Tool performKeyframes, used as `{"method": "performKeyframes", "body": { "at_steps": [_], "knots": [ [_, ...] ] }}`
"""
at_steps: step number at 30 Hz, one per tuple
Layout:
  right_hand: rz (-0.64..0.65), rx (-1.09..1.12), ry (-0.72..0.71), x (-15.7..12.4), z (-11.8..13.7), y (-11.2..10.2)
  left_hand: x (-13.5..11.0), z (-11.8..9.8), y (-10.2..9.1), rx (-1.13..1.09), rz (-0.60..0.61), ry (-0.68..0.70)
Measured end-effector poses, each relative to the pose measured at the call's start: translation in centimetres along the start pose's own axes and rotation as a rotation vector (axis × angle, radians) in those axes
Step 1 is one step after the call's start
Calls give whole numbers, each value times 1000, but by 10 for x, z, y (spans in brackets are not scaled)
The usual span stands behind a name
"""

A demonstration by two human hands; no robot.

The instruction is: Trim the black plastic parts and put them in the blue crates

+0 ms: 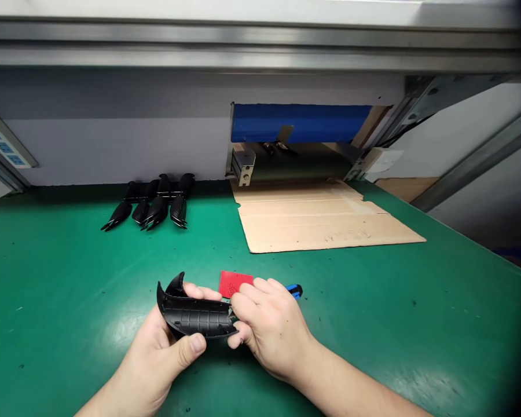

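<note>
A curved black plastic shell (200, 315), ribbed on its hollow inside and with two pointed horns at one end, is tilted toward me. My left hand (165, 350) grips it, thumb on the near edge and fingers behind the far side. At its right end, my right hand (271, 324) is closed, with the thumb under the shell's tip. Beyond those knuckles sticks out a blue-and-black handle (294, 291), apparently of a knife in that hand; the fingers hide most of it. A red rectangular piece (235, 282) lies just behind the hands.
Several glossy black moulded parts (156, 202) on runners lie at the back left of the green table (91, 295). A flat cardboard sheet (316, 223) reaches from the conveyor opening (301, 162). Small black scraps dot the surface. A metal beam (243, 55) crosses above.
</note>
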State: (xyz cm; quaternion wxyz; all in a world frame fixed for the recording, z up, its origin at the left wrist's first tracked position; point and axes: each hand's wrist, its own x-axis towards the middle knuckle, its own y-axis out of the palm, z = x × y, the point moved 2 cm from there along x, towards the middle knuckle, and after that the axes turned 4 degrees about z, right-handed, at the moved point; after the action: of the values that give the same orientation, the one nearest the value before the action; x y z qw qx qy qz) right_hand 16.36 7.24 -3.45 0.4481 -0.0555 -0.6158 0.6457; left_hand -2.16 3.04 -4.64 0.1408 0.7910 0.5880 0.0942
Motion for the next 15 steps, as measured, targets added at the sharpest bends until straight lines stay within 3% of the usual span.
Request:
{"method": "performKeyframes", "body": {
  "at_steps": [4, 8, 11, 15],
  "knots": [
    [38, 105, -21, -1, -4, 3, 0, -5, 2, 55, 46, 31],
    [139, 458, -91, 0, -8, 2, 2, -4, 5, -4, 66, 41],
    [48, 587, 2, 2, -9, -4, 3, -3, 11, -154, 49, 56],
    [-43, 555, 85, 0, -2, -8, 1, -3, 20, -331, -22, 39]
  ]
}}
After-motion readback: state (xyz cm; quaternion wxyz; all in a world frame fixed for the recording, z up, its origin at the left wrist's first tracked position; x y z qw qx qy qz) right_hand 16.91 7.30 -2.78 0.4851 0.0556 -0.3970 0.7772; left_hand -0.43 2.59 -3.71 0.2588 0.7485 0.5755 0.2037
